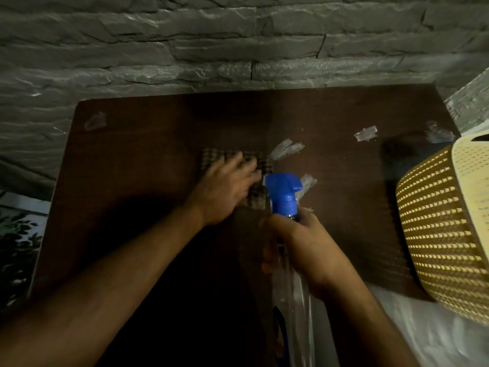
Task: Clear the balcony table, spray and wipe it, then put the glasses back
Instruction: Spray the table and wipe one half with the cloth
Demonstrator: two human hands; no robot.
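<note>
The dark brown table fills the middle of the view, with no glasses on it. A checked cloth lies near its centre. My left hand presses flat on the cloth and is blurred by motion. My right hand grips the neck of a clear spray bottle with a blue trigger head, held upright just right of the cloth. Several pale scraps of tape residue stick to the tabletop near the cloth and toward the right.
A grey stone wall runs along the table's far edge. A yellow woven plastic basket overhangs the table's right side. Dark foliage shows beyond the left edge. A pale surface lies below the table at the lower right.
</note>
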